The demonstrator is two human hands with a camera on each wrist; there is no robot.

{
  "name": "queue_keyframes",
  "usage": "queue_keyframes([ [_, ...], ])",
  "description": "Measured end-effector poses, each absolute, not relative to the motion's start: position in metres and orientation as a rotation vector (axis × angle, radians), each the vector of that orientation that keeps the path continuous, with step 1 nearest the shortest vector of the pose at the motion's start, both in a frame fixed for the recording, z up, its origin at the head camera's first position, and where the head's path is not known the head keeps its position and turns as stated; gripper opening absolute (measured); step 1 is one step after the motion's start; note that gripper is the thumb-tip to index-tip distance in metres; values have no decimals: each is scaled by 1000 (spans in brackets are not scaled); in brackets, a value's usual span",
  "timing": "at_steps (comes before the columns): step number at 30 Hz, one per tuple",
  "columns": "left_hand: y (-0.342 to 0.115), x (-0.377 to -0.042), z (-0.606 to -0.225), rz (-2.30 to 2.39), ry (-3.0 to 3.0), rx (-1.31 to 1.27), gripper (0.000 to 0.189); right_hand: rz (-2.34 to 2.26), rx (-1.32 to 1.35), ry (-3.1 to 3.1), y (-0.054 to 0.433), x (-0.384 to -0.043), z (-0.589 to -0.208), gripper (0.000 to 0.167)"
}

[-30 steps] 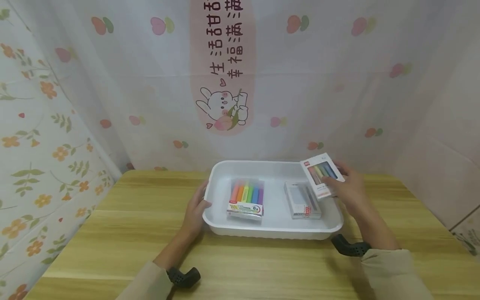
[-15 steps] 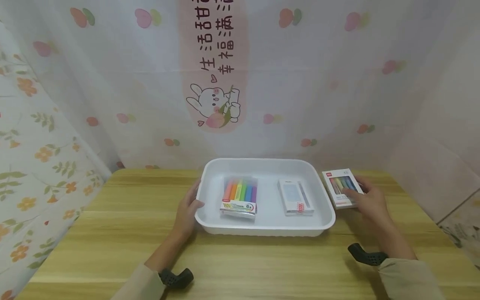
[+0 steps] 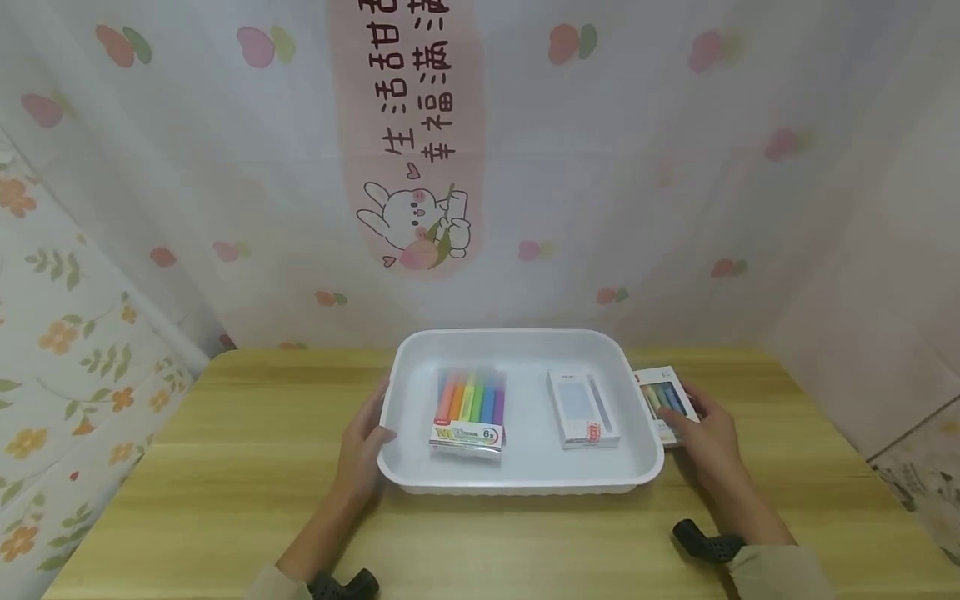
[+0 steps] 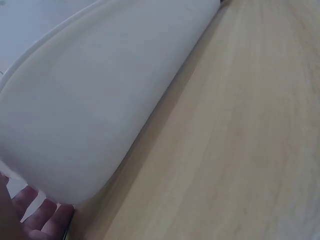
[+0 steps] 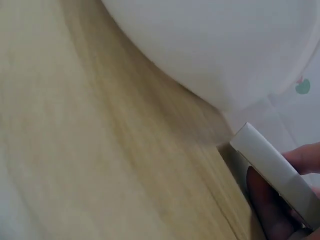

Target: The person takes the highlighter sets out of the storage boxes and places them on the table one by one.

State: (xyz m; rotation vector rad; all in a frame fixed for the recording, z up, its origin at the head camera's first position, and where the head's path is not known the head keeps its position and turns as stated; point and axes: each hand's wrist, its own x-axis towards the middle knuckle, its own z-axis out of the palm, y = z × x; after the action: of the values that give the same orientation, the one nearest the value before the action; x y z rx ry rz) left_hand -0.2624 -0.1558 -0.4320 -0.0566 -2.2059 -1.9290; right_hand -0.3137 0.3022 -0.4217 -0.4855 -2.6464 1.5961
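A white plastic tray stands on the wooden table. My left hand grips its left end, thumb over the rim and fingers round the outside; several fingertips show at the tray's wall in the left wrist view. My right hand holds a thin white box with a window of coloured sticks just outside the tray's right end, thumb on its front. In the right wrist view the box appears edge-on, tilted. Inside the tray lie a clear pack of rainbow-coloured highlighters and a flat white box.
The wooden table extends to both sides and in front of the tray. A printed curtain hangs behind its back edge, and flowered cloth hangs at the left. A black curved piece sits at the right wrist.
My right hand has carried the white box of coloured sticks from over the tray's right end to outside it, lower down, then closer to the tray's side. My left hand stays at the rim.
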Motion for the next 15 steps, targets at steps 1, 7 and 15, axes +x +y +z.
queue_keyframes([
  [1,-156,-263,-432,-1923,-2208,-60,70,1590,-474,-2648,302,-314,-422,75],
  [7,-160,-264,-436,-1935,-2221,-58,69,1545,-427,-2697,298,-318,-422,74],
  [15,-160,-266,-435,-1937,-2204,-97,69,1331,-331,-2721,295,-316,-421,70],
])
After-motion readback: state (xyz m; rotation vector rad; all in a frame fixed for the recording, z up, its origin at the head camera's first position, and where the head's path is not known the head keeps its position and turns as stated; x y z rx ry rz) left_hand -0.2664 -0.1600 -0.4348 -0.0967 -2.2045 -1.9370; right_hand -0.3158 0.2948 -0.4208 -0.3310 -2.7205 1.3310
